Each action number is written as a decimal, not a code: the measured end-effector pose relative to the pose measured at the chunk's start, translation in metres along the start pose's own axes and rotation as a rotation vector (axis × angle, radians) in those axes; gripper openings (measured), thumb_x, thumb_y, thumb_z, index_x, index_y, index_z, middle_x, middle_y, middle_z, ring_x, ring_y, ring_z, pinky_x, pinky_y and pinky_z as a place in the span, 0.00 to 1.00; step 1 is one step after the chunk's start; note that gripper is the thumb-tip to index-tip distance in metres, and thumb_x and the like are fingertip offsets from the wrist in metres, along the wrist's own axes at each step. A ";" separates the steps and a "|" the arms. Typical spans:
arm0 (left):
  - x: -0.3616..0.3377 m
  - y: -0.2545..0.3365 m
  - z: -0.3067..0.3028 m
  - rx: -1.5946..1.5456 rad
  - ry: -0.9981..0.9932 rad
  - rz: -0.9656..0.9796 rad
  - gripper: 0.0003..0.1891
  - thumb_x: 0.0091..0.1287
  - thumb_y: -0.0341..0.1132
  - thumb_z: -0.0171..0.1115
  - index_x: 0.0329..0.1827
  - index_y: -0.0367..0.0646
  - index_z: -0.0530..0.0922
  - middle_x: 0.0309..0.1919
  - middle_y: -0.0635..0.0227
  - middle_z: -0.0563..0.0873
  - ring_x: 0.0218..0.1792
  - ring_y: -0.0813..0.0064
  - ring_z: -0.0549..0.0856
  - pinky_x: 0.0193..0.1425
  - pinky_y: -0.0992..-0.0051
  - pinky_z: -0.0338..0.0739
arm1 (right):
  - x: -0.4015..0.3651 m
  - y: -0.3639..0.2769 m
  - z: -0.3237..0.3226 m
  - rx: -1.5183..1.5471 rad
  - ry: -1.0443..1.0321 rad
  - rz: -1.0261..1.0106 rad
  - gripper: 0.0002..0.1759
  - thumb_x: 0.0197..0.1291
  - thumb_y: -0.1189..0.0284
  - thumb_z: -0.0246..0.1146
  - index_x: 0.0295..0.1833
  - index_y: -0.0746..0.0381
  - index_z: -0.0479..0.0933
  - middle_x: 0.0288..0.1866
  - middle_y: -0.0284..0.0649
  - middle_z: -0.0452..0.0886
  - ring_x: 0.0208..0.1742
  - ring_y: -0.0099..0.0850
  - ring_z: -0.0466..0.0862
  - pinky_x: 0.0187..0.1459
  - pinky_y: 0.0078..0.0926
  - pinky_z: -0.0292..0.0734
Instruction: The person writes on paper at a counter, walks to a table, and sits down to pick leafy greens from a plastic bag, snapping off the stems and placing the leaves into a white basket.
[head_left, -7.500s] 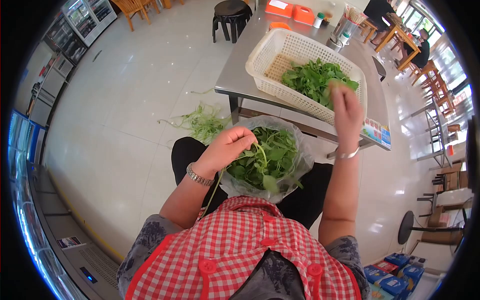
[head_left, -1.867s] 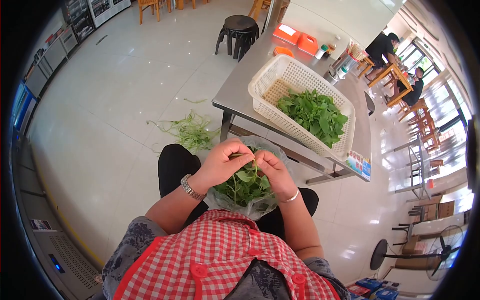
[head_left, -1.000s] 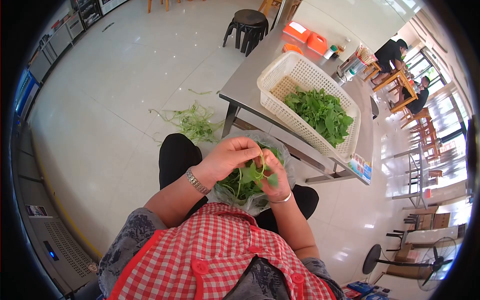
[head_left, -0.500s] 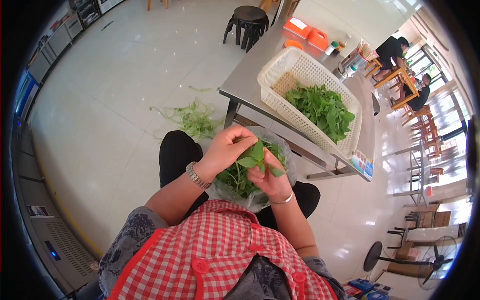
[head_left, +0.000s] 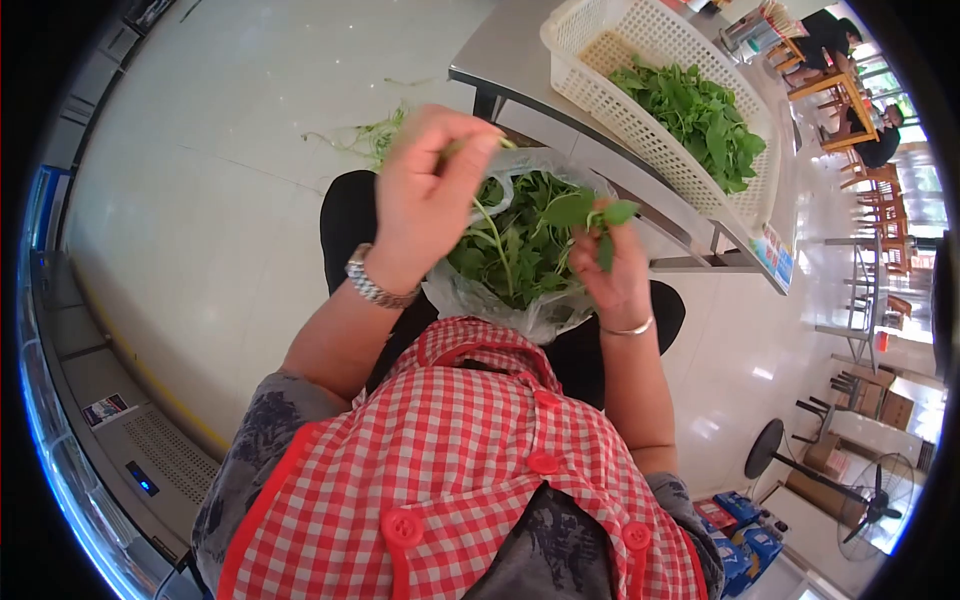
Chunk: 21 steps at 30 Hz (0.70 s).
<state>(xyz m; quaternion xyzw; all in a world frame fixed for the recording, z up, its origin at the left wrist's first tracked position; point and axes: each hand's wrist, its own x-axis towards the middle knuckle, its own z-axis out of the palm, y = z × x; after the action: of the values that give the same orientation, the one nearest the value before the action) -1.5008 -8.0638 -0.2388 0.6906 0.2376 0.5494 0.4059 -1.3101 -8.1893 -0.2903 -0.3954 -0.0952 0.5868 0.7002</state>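
A clear plastic bag (head_left: 470, 296) full of leafy greens (head_left: 525, 245) rests on my lap. My left hand (head_left: 425, 190) is raised over the bag's left side, pinching a thin green stem (head_left: 492, 235) that hangs down into the bag. My right hand (head_left: 612, 272) is at the bag's right edge, closed on a few plucked leaves (head_left: 588, 210). A white plastic basket (head_left: 590, 70) with more picked greens (head_left: 700, 110) sits on the steel table (head_left: 500, 50) in front of me.
Discarded stems (head_left: 375, 138) lie on the tiled floor to the left of the table. People sit at wooden tables (head_left: 845, 85) at the far right. A fan (head_left: 830, 490) and blue boxes (head_left: 745, 525) stand at the lower right.
My hands have pulled apart: the left rose with the stem, the right moved right holding the torn-off leaves. The view tilted down and closer.
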 end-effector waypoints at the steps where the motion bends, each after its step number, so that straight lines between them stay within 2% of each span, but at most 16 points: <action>1: 0.007 0.004 -0.009 -0.002 0.056 0.083 0.02 0.66 0.27 0.61 0.38 0.39 0.79 0.33 0.72 0.79 0.33 0.83 0.75 0.38 0.81 0.70 | 0.001 -0.009 -0.005 -0.047 0.007 -0.069 0.07 0.67 0.65 0.58 0.44 0.56 0.74 0.31 0.29 0.72 0.30 0.19 0.71 0.26 0.15 0.64; 2: 0.014 0.007 -0.017 -0.036 0.146 0.135 0.02 0.66 0.26 0.60 0.39 0.38 0.79 0.34 0.71 0.79 0.35 0.83 0.75 0.40 0.82 0.70 | 0.007 -0.023 -0.007 -0.111 0.136 -0.219 0.06 0.66 0.66 0.58 0.43 0.57 0.74 0.31 0.29 0.73 0.30 0.18 0.73 0.27 0.14 0.66; 3: 0.020 0.012 -0.025 -0.072 0.233 0.186 0.02 0.67 0.25 0.59 0.40 0.37 0.79 0.36 0.71 0.80 0.36 0.83 0.76 0.41 0.82 0.71 | 0.010 -0.045 -0.010 -0.261 0.054 -0.385 0.06 0.67 0.68 0.57 0.43 0.58 0.74 0.32 0.29 0.74 0.29 0.17 0.73 0.26 0.13 0.66; 5: 0.033 0.024 -0.048 -0.127 0.376 0.237 0.04 0.68 0.23 0.57 0.42 0.35 0.78 0.38 0.69 0.81 0.38 0.83 0.76 0.44 0.83 0.71 | 0.006 -0.093 0.019 -0.545 0.171 -0.695 0.06 0.67 0.69 0.58 0.42 0.59 0.76 0.25 0.27 0.73 0.24 0.15 0.70 0.24 0.11 0.63; 7: 0.047 0.022 -0.080 -0.009 0.383 0.397 0.04 0.69 0.24 0.57 0.43 0.34 0.79 0.39 0.68 0.81 0.40 0.83 0.77 0.45 0.84 0.71 | 0.021 -0.149 0.024 -0.993 0.451 -0.955 0.12 0.65 0.65 0.61 0.46 0.62 0.79 0.28 0.30 0.78 0.26 0.17 0.74 0.25 0.13 0.66; 8: 0.054 0.017 -0.084 0.106 0.407 0.422 0.06 0.69 0.25 0.56 0.45 0.34 0.79 0.39 0.68 0.82 0.40 0.81 0.77 0.46 0.82 0.72 | 0.027 -0.173 0.025 -1.173 0.527 -1.015 0.15 0.64 0.63 0.62 0.48 0.63 0.80 0.31 0.32 0.81 0.28 0.21 0.78 0.27 0.16 0.70; 10: 0.072 0.001 -0.090 0.336 0.453 0.470 0.08 0.70 0.27 0.56 0.48 0.34 0.79 0.38 0.66 0.82 0.40 0.77 0.78 0.48 0.79 0.72 | 0.067 -0.220 -0.008 -1.630 0.581 -1.119 0.18 0.63 0.61 0.63 0.52 0.61 0.79 0.36 0.36 0.83 0.32 0.23 0.78 0.31 0.20 0.72; 11: 0.079 -0.014 -0.101 0.589 0.259 0.358 0.11 0.69 0.30 0.57 0.50 0.35 0.79 0.41 0.62 0.83 0.43 0.71 0.79 0.51 0.74 0.73 | 0.076 -0.233 -0.016 -1.863 0.605 -1.163 0.20 0.62 0.60 0.64 0.55 0.60 0.79 0.39 0.38 0.84 0.34 0.24 0.79 0.33 0.22 0.74; 12: 0.084 -0.035 -0.115 0.836 0.066 0.240 0.13 0.69 0.33 0.58 0.52 0.35 0.78 0.45 0.58 0.83 0.46 0.66 0.80 0.53 0.70 0.73 | 0.071 -0.228 -0.009 -1.829 0.587 -1.173 0.20 0.61 0.60 0.64 0.53 0.60 0.80 0.39 0.39 0.84 0.36 0.28 0.80 0.37 0.26 0.75; 14: 0.067 -0.111 -0.132 1.127 -0.029 0.164 0.18 0.66 0.37 0.61 0.56 0.39 0.78 0.53 0.52 0.80 0.54 0.57 0.79 0.60 0.64 0.70 | 0.050 -0.199 0.019 -1.764 0.550 -1.194 0.19 0.59 0.59 0.65 0.50 0.60 0.81 0.41 0.40 0.84 0.41 0.37 0.83 0.44 0.33 0.76; 16: 0.048 -0.115 -0.118 1.156 -0.064 0.152 0.19 0.65 0.38 0.62 0.56 0.39 0.78 0.57 0.51 0.77 0.56 0.57 0.78 0.59 0.64 0.72 | 0.029 -0.147 0.033 -1.735 0.482 -1.130 0.12 0.59 0.63 0.64 0.45 0.58 0.82 0.38 0.39 0.84 0.37 0.36 0.83 0.41 0.33 0.77; 17: 0.037 -0.111 -0.109 1.170 -0.087 0.140 0.20 0.64 0.39 0.63 0.56 0.39 0.78 0.59 0.51 0.76 0.57 0.57 0.78 0.58 0.65 0.73 | 0.024 -0.120 0.019 -1.723 0.286 -1.090 0.10 0.59 0.65 0.64 0.42 0.58 0.82 0.37 0.39 0.84 0.33 0.37 0.82 0.38 0.32 0.77; 19: 0.027 -0.095 -0.089 0.910 -0.148 -0.007 0.20 0.65 0.38 0.63 0.57 0.39 0.77 0.60 0.52 0.76 0.60 0.57 0.76 0.59 0.66 0.73 | 0.006 -0.066 0.005 -1.805 0.086 -0.550 0.07 0.58 0.66 0.64 0.38 0.58 0.81 0.33 0.42 0.82 0.33 0.42 0.82 0.37 0.34 0.77; 20: 0.024 -0.086 -0.078 0.781 -0.167 -0.077 0.20 0.65 0.38 0.62 0.58 0.39 0.76 0.61 0.52 0.76 0.62 0.56 0.76 0.60 0.66 0.73 | 0.004 -0.046 -0.011 -1.754 0.017 -0.524 0.08 0.57 0.66 0.65 0.37 0.58 0.80 0.30 0.43 0.80 0.34 0.43 0.82 0.37 0.36 0.77; 21: 0.021 -0.077 -0.067 0.657 -0.173 -0.103 0.18 0.65 0.35 0.62 0.56 0.39 0.77 0.57 0.55 0.78 0.58 0.58 0.77 0.58 0.68 0.73 | 0.004 -0.031 -0.027 -1.707 0.096 -0.548 0.08 0.56 0.66 0.66 0.37 0.59 0.80 0.31 0.42 0.80 0.34 0.43 0.82 0.37 0.37 0.77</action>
<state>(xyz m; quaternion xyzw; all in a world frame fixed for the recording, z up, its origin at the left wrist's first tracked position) -1.5493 -7.9848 -0.2859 0.8157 0.4011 0.3614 0.2078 -1.2696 -8.1972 -0.2891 -0.7690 -0.5606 0.1113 0.2865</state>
